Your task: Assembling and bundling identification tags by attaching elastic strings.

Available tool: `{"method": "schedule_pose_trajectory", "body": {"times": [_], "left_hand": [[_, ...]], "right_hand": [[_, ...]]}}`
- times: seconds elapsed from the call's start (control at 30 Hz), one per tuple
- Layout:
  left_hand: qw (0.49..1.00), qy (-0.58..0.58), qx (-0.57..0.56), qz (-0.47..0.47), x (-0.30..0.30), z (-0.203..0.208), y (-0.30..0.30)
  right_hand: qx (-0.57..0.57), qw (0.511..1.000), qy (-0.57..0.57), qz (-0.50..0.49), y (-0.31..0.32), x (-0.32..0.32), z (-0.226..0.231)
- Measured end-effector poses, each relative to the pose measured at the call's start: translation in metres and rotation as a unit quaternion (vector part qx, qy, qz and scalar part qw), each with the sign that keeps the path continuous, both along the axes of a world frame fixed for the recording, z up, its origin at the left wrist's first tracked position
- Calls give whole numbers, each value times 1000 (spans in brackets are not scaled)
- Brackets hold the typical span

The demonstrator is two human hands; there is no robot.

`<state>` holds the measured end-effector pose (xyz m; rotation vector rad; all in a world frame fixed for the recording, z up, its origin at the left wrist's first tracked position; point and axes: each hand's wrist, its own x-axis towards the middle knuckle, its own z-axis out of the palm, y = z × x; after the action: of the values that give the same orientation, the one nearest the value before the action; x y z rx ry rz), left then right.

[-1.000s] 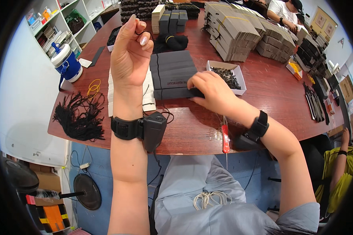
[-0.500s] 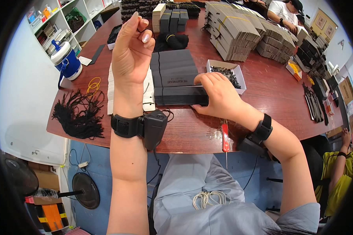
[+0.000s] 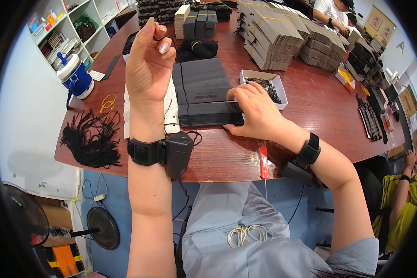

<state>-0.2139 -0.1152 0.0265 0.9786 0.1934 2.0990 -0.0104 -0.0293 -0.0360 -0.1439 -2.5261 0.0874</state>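
Note:
My left hand (image 3: 146, 69) is raised above the table with its fingers curled in, and a bit of thin black cord (image 3: 170, 39) shows at them. My right hand (image 3: 259, 111) grips the right end of a stack of black cards (image 3: 204, 78), thumb at the near edge and fingers over the top. A dark cord (image 3: 182, 88) lies across that stack. Beside it, partly hidden by my left forearm, are white cards (image 3: 171, 113) with small holes. A red-handled awl (image 3: 264, 162) lies near my right wrist, its metal tip past the table edge.
A pile of black cords (image 3: 90, 141) and yellow rubber bands (image 3: 107, 105) lie at left, near a blue-and-white jug (image 3: 76, 76). Behind my right hand stands a white box (image 3: 279, 95) of small black parts. Banded card stacks (image 3: 268, 34) fill the far side, where another person (image 3: 331, 16) works.
The whole view has shifted slightly. My left hand stays raised, its fingers nearly the same, and my right hand keeps its grip on the black cards.

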Motion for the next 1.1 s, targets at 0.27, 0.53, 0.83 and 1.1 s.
{"method": "schedule_pose_trajectory", "body": {"times": [0.27, 0.53, 0.83, 1.1], "left_hand": [[999, 33, -11, 4, -6, -3, -1], [1000, 29, 0, -2, -4, -3, -2], [999, 32, 2, -5, -6, -3, -3], [999, 40, -11, -13, 1, -3, 2]], "right_hand": [[4, 998, -58, 30, 5, 2, 0], [-116, 992, -51, 11, 34, -16, -2], [-46, 999, -4, -1, 22, -21, 6], [-43, 998, -39, 22, 21, -34, -3]]}}
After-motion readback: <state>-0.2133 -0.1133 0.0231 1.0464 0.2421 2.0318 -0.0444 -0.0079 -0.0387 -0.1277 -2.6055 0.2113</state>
